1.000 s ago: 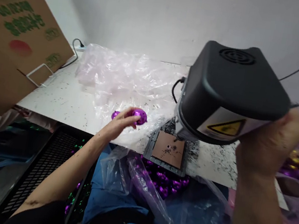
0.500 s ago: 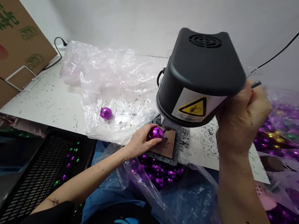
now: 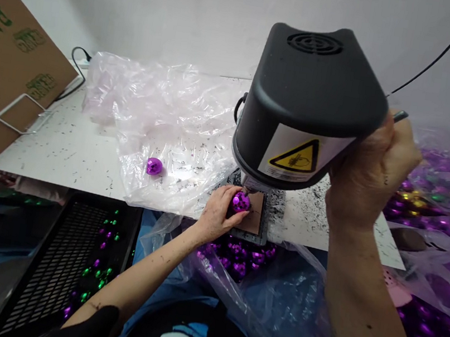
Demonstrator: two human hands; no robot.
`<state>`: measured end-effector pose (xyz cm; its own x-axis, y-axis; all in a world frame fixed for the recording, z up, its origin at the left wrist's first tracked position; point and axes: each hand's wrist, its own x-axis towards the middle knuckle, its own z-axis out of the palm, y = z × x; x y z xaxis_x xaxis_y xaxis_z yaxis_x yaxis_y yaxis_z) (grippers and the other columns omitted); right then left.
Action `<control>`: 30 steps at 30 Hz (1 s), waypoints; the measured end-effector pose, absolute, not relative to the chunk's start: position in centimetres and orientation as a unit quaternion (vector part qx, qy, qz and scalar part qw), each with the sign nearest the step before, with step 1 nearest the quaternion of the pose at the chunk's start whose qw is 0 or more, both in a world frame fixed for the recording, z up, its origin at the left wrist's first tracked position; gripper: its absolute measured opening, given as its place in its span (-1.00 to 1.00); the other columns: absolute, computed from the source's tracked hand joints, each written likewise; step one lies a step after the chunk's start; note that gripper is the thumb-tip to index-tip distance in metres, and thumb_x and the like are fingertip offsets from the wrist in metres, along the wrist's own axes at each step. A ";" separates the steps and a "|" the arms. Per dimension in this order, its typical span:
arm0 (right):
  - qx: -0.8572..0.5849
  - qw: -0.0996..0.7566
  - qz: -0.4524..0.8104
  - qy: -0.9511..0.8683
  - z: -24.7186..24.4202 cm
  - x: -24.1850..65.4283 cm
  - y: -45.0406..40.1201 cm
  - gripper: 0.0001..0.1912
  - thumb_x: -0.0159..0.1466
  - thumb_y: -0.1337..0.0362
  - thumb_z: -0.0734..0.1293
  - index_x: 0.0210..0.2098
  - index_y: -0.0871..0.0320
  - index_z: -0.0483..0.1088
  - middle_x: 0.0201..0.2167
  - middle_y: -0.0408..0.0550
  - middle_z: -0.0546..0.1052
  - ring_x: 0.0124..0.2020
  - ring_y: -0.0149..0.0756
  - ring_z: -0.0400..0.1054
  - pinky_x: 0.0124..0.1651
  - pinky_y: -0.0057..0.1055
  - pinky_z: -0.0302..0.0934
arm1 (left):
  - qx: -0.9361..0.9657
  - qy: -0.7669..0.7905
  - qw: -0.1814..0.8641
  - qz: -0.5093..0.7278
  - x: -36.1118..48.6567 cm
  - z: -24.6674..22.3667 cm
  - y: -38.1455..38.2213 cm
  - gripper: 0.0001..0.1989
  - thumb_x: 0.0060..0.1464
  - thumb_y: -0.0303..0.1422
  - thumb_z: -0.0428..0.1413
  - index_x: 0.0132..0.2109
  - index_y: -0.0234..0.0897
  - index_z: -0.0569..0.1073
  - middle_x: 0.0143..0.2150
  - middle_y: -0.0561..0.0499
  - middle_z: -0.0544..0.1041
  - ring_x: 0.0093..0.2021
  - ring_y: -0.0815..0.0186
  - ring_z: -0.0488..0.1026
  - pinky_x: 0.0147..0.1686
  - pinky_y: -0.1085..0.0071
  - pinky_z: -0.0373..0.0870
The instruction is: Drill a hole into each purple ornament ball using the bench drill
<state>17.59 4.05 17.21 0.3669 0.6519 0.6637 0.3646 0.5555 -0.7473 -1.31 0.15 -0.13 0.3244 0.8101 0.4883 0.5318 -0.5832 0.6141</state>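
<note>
My left hand point(image 3: 220, 213) pinches a shiny purple faceted ball point(image 3: 241, 201) between thumb and fingers. It holds the ball over a brown pad point(image 3: 251, 220) on the base of a black bench drill press point(image 3: 308, 91). The tool's tip comes down at the ball's upper edge; whether it enters the ball I cannot tell. Closed at the right side of the press head, my right hand point(image 3: 371, 168) grips a lever point(image 3: 401, 116), whose grey end sticks out past the fingers. A second purple ball point(image 3: 154, 166) lies on clear plastic sheeting point(image 3: 176, 122) to the left.
Dark shavings litter the white table point(image 3: 94, 163). A cardboard box point(image 3: 15, 69) stands at the left, above a black crate point(image 3: 53, 267) with green and purple beads. Below the table edge, a clear bag holds purple balls point(image 3: 239, 258). More bagged balls point(image 3: 429, 328) fill the right.
My left hand has shifted the ball slightly right, in under the tool's tip. The right hand keeps its grip on the lever. The whole view has moved a little.
</note>
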 end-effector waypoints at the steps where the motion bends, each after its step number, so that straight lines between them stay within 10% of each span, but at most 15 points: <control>1: -0.454 0.691 0.095 -0.554 17.4 17.5 4.2 -0.42 0.28 -0.20 0.17 -0.43 0.25 0.16 -0.51 -0.24 0.18 -0.44 -0.69 0.05 -0.33 -0.59 0.03 | 0.795 0.424 0.172 0.399 -1.3 -0.2 0.1 -0.55 0.24 -0.24 0.17 0.19 -0.29 0.29 0.08 -0.20 0.46 0.10 0.12 0.42 0.12 0.17 0.38; 10: -0.495 0.726 0.023 -0.477 11.2 16.7 0.2 -0.56 0.44 -0.08 0.02 -0.09 0.18 0.22 -0.59 -0.32 0.13 -0.63 -0.57 0.07 -0.46 -0.51 0.10 | 0.790 0.431 0.179 0.398 -1.4 -0.2 0.0 -0.57 0.26 -0.24 0.15 0.19 -0.28 0.28 0.07 -0.19 0.46 0.09 0.13 0.43 0.11 0.18 0.39; 18: -0.588 0.637 -0.010 -0.498 -2.7 13.5 -4.9 -0.71 0.39 0.18 0.11 0.02 0.19 0.25 -0.08 0.04 0.40 0.02 -0.31 0.29 0.13 -0.20 0.23 | 0.780 0.442 0.188 0.402 -1.3 -0.3 -0.1 -0.56 0.24 -0.21 0.16 0.18 -0.27 0.30 0.07 -0.18 0.48 0.10 0.11 0.43 0.10 0.16 0.40; 30: -0.603 0.621 -0.002 -0.501 -4.1 14.2 -3.0 -0.50 0.40 0.12 0.08 0.24 0.23 0.10 0.02 0.18 0.36 0.11 -0.20 0.27 0.29 0.02 0.14 | 0.759 0.455 0.199 0.422 -0.9 -0.7 0.3 -0.54 0.21 -0.21 0.19 0.17 -0.26 0.30 0.07 -0.18 0.48 0.10 0.10 0.44 0.11 0.14 0.40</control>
